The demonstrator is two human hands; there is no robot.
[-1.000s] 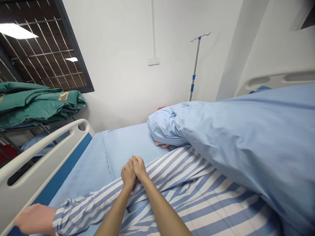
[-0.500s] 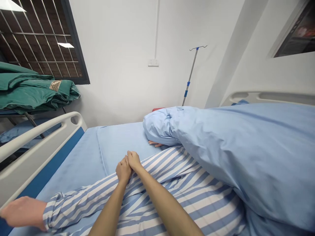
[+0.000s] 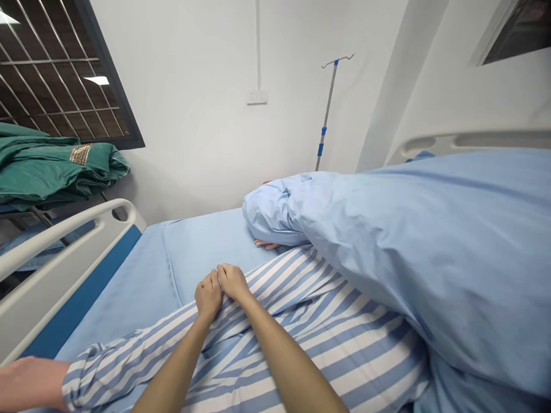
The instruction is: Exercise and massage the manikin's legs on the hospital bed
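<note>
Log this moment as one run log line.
Left hand: gripping striped gown | Right hand: same gown, beside left | Nearby: blue duvet, white bed rail

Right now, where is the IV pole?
In the head view, the IV pole stands by the white wall, right of the wall socket, behind the blue duvet.

Hospital bed [image 3: 142, 275] with a white-and-blue side rail [image 3: 64, 258] along the left edge, pale blue sheet [image 3: 206, 246] over the mattress, a person in a blue-and-white striped gown [image 3: 301, 338] lying across the near part, bunched pale blue duvet [image 3: 365, 252] along the right and far side
</note>
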